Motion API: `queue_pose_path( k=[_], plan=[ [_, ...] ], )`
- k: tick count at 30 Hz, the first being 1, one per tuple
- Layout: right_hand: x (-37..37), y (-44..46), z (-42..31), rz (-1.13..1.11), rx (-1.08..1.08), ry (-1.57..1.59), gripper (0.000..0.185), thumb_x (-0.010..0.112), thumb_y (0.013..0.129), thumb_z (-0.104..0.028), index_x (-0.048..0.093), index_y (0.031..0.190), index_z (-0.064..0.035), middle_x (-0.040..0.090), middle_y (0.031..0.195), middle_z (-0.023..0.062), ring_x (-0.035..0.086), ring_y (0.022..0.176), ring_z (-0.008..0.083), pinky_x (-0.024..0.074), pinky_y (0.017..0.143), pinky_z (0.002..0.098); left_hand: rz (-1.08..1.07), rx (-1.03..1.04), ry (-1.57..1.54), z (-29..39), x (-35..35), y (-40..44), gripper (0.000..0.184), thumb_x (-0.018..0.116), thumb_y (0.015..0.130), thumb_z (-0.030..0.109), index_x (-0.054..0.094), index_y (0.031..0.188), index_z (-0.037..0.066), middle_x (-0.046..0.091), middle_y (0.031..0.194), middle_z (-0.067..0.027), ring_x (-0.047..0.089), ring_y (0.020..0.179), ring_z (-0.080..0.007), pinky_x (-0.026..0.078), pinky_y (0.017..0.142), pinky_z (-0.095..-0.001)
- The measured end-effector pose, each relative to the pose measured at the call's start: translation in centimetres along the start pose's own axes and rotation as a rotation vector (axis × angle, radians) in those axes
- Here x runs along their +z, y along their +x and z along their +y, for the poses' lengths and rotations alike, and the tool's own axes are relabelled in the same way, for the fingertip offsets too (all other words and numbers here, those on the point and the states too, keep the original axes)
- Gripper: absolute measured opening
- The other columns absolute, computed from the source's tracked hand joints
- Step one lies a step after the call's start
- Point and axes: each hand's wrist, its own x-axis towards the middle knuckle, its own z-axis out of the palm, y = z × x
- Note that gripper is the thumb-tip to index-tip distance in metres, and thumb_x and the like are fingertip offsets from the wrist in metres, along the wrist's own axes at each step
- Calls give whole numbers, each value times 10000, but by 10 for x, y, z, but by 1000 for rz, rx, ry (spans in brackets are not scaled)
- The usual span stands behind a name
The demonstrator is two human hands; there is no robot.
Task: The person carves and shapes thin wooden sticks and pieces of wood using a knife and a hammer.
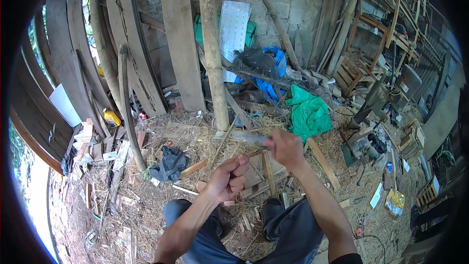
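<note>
My right hand [287, 149] is closed round the handle of a knife-like tool, whose pale, blurred blade [246, 137] points left. Just below and to the left, my left hand [229, 180] has its fingers curled and pinched on the end of a thin dark piece [255, 152], too small to make out clearly. That piece reaches across toward my right hand. Both hands are above the straw-littered ground, in front of my knees, a short gap apart.
A wooden pole [213, 63] stands ahead. Around it are a green plastic bag [309, 112], a black plastic bag [169, 163], a yellow bottle [112, 117] and a wooden plank [323, 163]. Wooden frames [371, 39] and scrap lie at the right.
</note>
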Motion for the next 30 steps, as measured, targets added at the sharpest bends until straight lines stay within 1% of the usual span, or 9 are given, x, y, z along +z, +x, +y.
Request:
queue_pose_path(
  k=[2, 4, 8, 12, 14, 19, 22, 26, 30],
  plan=[
    [-9, 15, 23, -231, 713, -278, 385, 463, 942, -433, 539, 830, -72, 630, 701, 159, 646, 642, 348, 502, 519, 424, 108, -42, 248, -5, 8, -8, 129, 383, 994, 190, 430, 888, 132, 257, 618, 56, 190, 397, -32, 124, 334, -220],
    [-3, -6, 73, -169, 765, -352, 414, 417, 962, -442, 551, 871, -62, 654, 742, 198, 645, 681, 405, 514, 562, 476, -30, -88, 185, -20, 0, -11, 151, 402, 995, 222, 455, 896, 120, 260, 618, 56, 190, 399, -39, 125, 341, -229],
    [5, -34, 69, -106, 731, -344, 376, 475, 937, -437, 551, 876, -74, 644, 672, 168, 635, 632, 401, 501, 545, 476, 8, -86, 123, -21, 1, -3, 168, 380, 1013, 247, 458, 968, 104, 304, 662, 51, 211, 445, -50, 157, 389, -217],
    [-14, -8, 24, 62, 376, 117, 257, 678, 839, -327, 553, 868, -104, 586, 570, 98, 612, 543, 332, 437, 466, 414, 20, 16, 123, -14, -2, 5, 167, 367, 1016, 235, 454, 973, 100, 321, 681, 35, 243, 482, -58, 183, 418, -212],
    [-8, -3, 4, 128, 406, 271, 204, 703, 829, -207, 551, 820, -71, 509, 505, 86, 463, 400, 249, 365, 426, 346, 25, 65, 149, -15, 1, 8, 139, 396, 1001, 243, 462, 979, 122, 330, 696, 35, 256, 483, -59, 222, 432, -211],
    [3, -3, -34, -116, 215, 166, 150, 571, 858, -185, 520, 989, -134, 587, 557, 115, 609, 515, 320, 446, 470, 433, 110, 129, 422, -27, -4, 15, 167, 373, 1013, 228, 470, 1000, 92, 305, 695, 34, 242, 506, -59, 226, 455, -217],
    [11, -10, -39, -95, 108, 144, 199, 585, 811, -158, 509, 991, -118, 597, 561, 118, 620, 526, 312, 446, 480, 446, 193, 206, 655, -39, -10, 17, 177, 346, 1023, 202, 464, 998, 72, 295, 683, 42, 241, 517, -48, 225, 456, -212],
    [14, -12, -27, -193, 203, 141, 169, 569, 790, -133, 519, 942, -78, 616, 578, 135, 635, 533, 304, 461, 488, 440, 200, 389, 856, -53, -16, 22, 175, 330, 1027, 173, 449, 972, 57, 303, 659, 50, 242, 517, -32, 229, 448, -203],
    [26, -17, -15, -262, 316, -58, 166, 592, 775, -138, 531, 922, -93, 634, 619, 144, 630, 562, 346, 471, 535, 476, 246, 395, 922, -49, -13, 26, 194, 347, 1028, 209, 443, 954, 57, 306, 640, 50, 248, 503, -29, 223, 437, -203]
  ],
)
